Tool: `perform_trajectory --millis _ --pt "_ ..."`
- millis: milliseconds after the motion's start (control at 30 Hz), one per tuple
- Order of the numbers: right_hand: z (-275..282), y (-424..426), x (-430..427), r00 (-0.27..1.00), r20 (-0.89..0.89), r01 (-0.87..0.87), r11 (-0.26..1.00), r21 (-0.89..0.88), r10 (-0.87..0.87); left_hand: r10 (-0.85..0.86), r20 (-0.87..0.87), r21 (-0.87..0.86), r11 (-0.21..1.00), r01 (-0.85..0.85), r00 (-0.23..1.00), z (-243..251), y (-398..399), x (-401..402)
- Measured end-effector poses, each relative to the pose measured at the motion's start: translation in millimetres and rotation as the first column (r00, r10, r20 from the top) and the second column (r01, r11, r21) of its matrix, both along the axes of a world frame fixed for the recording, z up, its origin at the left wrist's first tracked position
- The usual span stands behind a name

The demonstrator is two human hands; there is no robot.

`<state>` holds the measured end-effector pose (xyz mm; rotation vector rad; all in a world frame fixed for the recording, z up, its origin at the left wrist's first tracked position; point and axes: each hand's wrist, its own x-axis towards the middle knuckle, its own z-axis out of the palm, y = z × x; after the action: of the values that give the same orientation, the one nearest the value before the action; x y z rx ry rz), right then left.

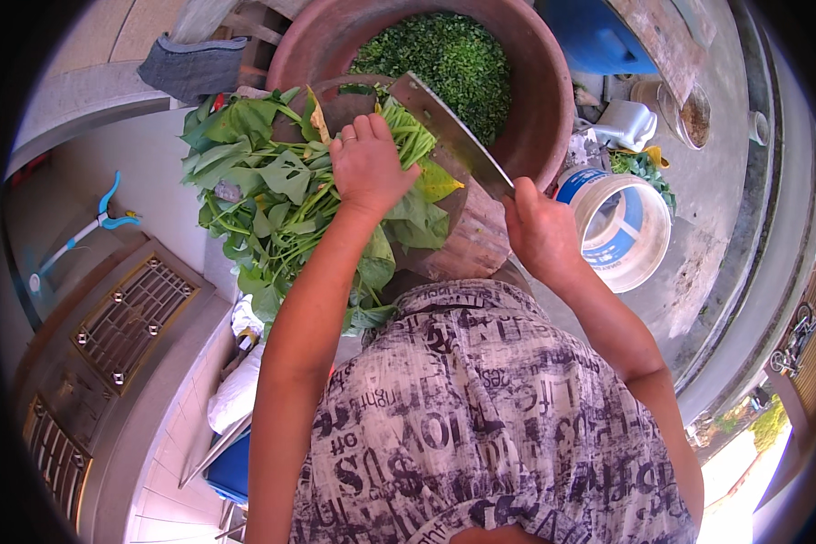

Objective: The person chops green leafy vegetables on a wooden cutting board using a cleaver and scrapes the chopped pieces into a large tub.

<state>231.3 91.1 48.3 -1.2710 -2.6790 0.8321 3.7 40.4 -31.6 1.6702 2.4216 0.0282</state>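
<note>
My left hand, with a ring on one finger, presses down on a bundle of leafy green stems. Their cut ends stick out to the right of my fingers. In my right hand is the handle of a cleaver, whose broad blade slants up and left beside those ends. Under the greens lies a round wooden chopping board, mostly hidden. Beyond it, a large reddish-brown tub holds a heap of finely chopped greens. A yellowed leaf lies by my left thumb.
At right stand a white and blue plastic bucket, a pale plastic jug and a blue barrel. Far left are a dark cloth and a metal door with grilles. A blue stool stands at lower left.
</note>
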Motion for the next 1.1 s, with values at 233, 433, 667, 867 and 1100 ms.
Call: perform_trajectory --millis 233,433,667,867,1100 --pt "8 7 -7 0.978 0.194 -0.064 0.997 -0.048 0.073 -0.002 0.055 -0.018 1.000 0.003 0.998 8 0 5" --pt "-5 17 -24 0.979 0.176 -0.090 0.994 -0.065 0.100 -0.024 0.093 0.072 0.997 0.017 0.995 12 -2 15" --pt "-40 10 -49 0.994 0.072 -0.086 0.996 0.025 0.084 -0.003 0.044 0.075 0.997 0.000 0.999 5 -6 4" --pt "-39 23 -54 0.985 0.130 -0.110 0.993 -0.036 0.114 0.021 0.040 0.099 0.995 -0.025 0.999 3 -7 9" --pt "-71 33 -105 0.994 0.104 -0.041 0.999 0.010 0.040 0.015 0.045 0.053 0.998 -0.018 0.999 -2 -6 7"
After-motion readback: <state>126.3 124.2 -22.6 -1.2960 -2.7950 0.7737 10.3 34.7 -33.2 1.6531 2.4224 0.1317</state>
